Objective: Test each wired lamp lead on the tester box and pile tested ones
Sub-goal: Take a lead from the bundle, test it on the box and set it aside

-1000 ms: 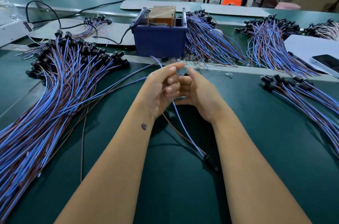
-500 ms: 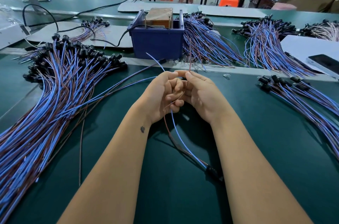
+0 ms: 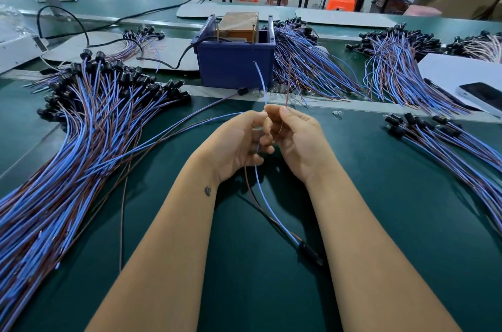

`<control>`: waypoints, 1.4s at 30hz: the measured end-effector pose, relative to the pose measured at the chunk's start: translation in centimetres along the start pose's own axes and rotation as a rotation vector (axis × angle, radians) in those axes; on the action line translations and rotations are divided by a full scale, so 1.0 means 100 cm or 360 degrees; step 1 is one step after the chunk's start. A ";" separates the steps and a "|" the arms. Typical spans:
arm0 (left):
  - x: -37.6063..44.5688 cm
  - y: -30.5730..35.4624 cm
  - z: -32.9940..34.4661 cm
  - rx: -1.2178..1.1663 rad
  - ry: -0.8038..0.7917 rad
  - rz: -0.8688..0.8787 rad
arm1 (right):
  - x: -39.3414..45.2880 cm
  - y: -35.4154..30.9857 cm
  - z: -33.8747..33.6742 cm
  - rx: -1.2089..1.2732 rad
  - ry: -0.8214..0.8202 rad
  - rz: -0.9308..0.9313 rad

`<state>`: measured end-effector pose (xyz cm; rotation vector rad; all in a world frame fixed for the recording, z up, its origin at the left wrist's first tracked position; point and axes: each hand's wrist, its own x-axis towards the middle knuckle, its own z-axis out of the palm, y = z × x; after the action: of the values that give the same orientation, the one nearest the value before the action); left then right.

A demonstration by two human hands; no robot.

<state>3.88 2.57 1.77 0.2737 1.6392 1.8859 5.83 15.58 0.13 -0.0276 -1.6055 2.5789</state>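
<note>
Pinching the blue wire (image 3: 260, 185) of one lamp lead, the left hand (image 3: 239, 143) faces the right hand (image 3: 294, 138), which pinches its brown wire (image 3: 287, 95); the tester box (image 3: 235, 53) sits at twelve o'clock, the big lead pile (image 3: 81, 136) at nine.

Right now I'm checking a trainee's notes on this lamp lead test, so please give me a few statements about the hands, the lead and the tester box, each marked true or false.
1. The left hand pinches the blue wire of the lead. True.
2. The right hand holds the brown wire. True.
3. Both bare wire ends already touch the posts of the tester box. False: they point up in front of the box, short of it.
4. The lead's black lamp holder rests on the table between the forearms. True.
5. The big pile of leads lies to the person's right. False: it lies to the left.
6. The phone sits inside the box. False: it lies at the far right.
</note>
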 end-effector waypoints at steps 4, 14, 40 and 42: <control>0.007 -0.004 -0.004 -0.0136 0.0374 0.0125 | 0.002 -0.001 -0.003 -0.0042 0.0155 -0.0031; 0.009 -0.004 -0.020 -0.0085 0.0780 0.0402 | 0.000 -0.001 0.000 -0.0184 0.0270 -0.0120; 0.016 -0.005 -0.020 0.0219 0.1160 0.0652 | 0.021 0.014 0.023 -0.0330 0.0432 -0.0164; 0.016 -0.006 -0.021 0.0233 0.1154 0.0658 | 0.018 0.015 0.022 -0.0429 0.0417 -0.0137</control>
<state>1.63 1.77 0.39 -0.0347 2.3435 2.3458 3.73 13.15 -0.15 -0.2974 -1.7916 2.1718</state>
